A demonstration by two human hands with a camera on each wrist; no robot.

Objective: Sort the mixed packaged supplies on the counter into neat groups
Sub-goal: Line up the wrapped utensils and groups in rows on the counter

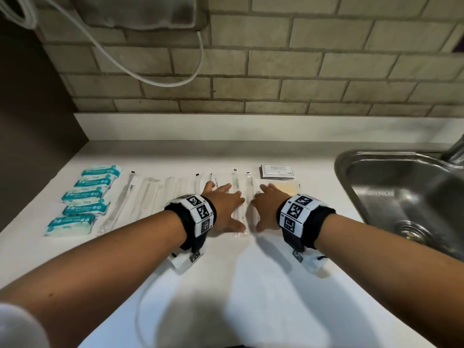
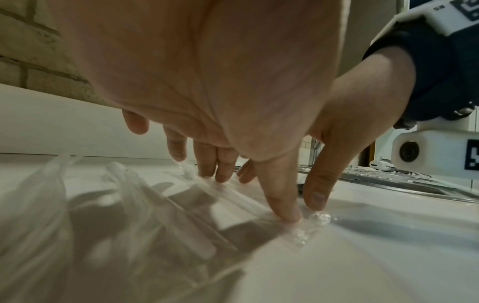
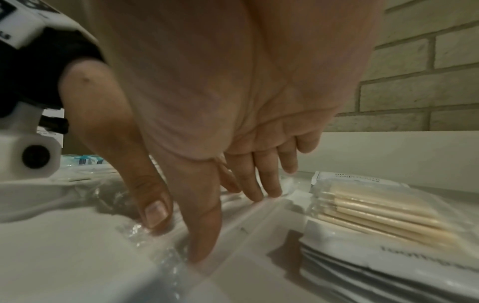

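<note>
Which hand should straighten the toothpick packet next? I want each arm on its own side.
Right hand: the toothpick packet lies just beyond its fingertips, toward the sink; the left hand would probably cross over.

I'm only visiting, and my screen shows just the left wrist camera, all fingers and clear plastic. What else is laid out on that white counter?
Observer: In the head view, five teal-and-white soft packets lie in a column at the far left of the white counter.
Visitor: And towards the other side?
Observer: A small pile of white paper sachets with shampoo wording lies near the steel sink.
Visitor: Anything in front of those?
Observer: A clear bag of pale wooden sticks; the right wrist view shows it resting on a stack of flat white sachets with dark edges.
</note>
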